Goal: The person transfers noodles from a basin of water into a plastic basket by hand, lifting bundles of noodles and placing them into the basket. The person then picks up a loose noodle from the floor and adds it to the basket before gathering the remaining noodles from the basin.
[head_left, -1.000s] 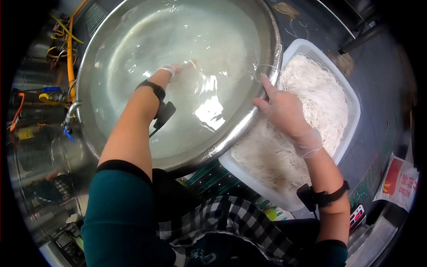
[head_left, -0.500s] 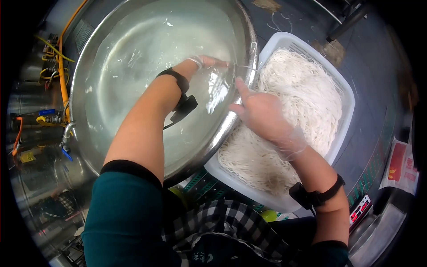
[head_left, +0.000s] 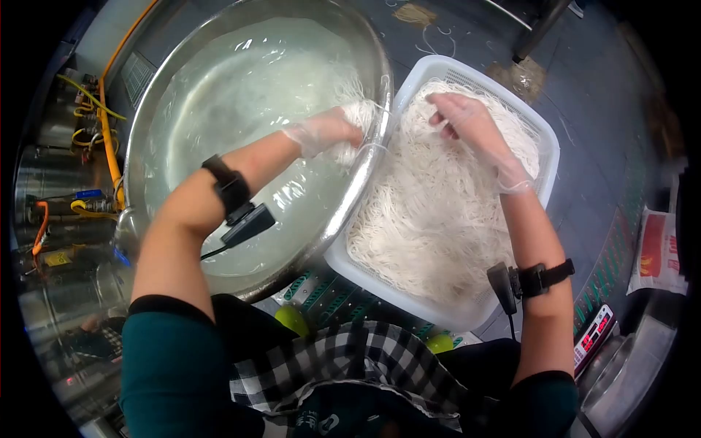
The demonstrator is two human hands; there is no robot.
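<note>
My left hand, in a clear plastic glove, is closed around a bunch of wet white noodles at the right side of a large round metal tub. Cloudy water fills the tub, and the strands trail into it. A few strands hang over the rim. My right hand, gloved too, hovers over or lightly touches the heap of noodles in a white plastic basket. Its fingers are bent and apart, with nothing visible in them.
Pipes and valves line the left side by the tub. A scale with red digits stands at lower right, near a printed bag. Stray noodles lie on the dark floor beyond the basket.
My left hand has come up from the water with a bunch of noodles at the tub's rim. My right hand has moved from the rim to over the basket's far part.
</note>
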